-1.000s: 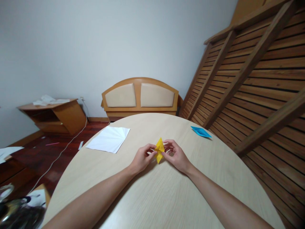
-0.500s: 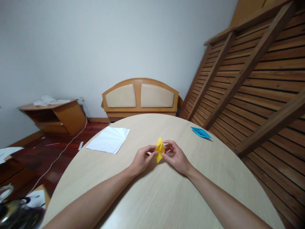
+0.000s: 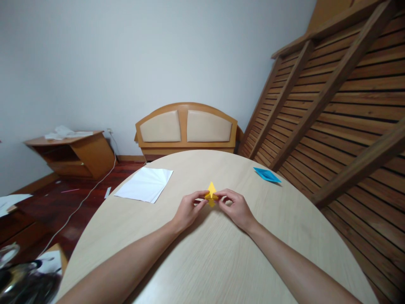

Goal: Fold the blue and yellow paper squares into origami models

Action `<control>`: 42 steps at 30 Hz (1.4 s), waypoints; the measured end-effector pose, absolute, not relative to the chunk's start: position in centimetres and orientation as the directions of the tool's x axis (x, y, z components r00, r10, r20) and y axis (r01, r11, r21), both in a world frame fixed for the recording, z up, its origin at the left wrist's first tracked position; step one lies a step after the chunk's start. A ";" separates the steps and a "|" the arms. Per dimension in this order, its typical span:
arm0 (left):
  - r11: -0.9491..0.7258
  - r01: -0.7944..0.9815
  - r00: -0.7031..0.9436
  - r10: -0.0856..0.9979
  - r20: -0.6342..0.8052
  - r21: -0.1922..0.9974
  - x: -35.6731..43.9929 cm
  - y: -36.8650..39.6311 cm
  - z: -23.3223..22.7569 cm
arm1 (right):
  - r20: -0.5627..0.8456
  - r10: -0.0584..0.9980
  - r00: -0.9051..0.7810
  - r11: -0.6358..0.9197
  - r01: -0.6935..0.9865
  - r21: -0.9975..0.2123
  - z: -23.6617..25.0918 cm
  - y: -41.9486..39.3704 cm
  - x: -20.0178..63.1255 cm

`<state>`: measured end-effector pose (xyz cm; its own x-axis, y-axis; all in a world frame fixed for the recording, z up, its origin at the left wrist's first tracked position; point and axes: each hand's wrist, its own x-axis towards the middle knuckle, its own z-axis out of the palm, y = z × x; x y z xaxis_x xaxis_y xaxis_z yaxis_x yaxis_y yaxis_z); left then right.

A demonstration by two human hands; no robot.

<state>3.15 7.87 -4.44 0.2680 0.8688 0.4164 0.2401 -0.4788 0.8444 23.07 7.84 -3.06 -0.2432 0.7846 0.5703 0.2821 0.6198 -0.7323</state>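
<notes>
A small piece of folded yellow paper (image 3: 211,193) is held between my two hands over the middle of the round table (image 3: 202,261). My left hand (image 3: 188,209) pinches its left side between thumb and fingers. On the opposite side, my right hand (image 3: 236,207) grips the paper's right edge with thumb and fingertips. One yellow point stands up between the hands and another shows below. The fingers cover parts of both sides of the folds.
A creased white sheet (image 3: 144,185) lies at the table's left. Folded blue paper (image 3: 267,175) rests near the right edge. Beyond the table are a headboard (image 3: 184,126) and a slatted wooden frame (image 3: 316,105); a low cabinet (image 3: 91,156) stands left.
The yellow paper has changed shape: its lower point has drawn up and looks shorter, and the upper part stands more upright. My right fingers have closed in at its edge.
</notes>
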 end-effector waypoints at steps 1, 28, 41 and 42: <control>-0.476 0.249 0.257 0.872 0.416 0.844 3.1 7.9 -4.5 | 0.585 0.774 -0.244 0.634 0.288 -0.718 -3.1 7.8 23.0; -0.414 0.258 0.305 0.892 0.333 0.873 3.4 7.3 -3.4 | 0.461 0.835 -0.301 0.547 0.359 -0.756 -3.0 7.6 23.0; -0.472 0.328 0.348 0.866 0.359 0.818 3.5 7.0 -3.4 | 0.445 0.804 -0.394 0.574 0.320 -0.754 -3.1 7.5 23.1; -0.469 0.332 0.338 0.869 0.361 0.818 3.6 7.0 -3.4 | 0.448 0.806 -0.387 0.573 0.317 -0.756 -3.1 7.5 23.1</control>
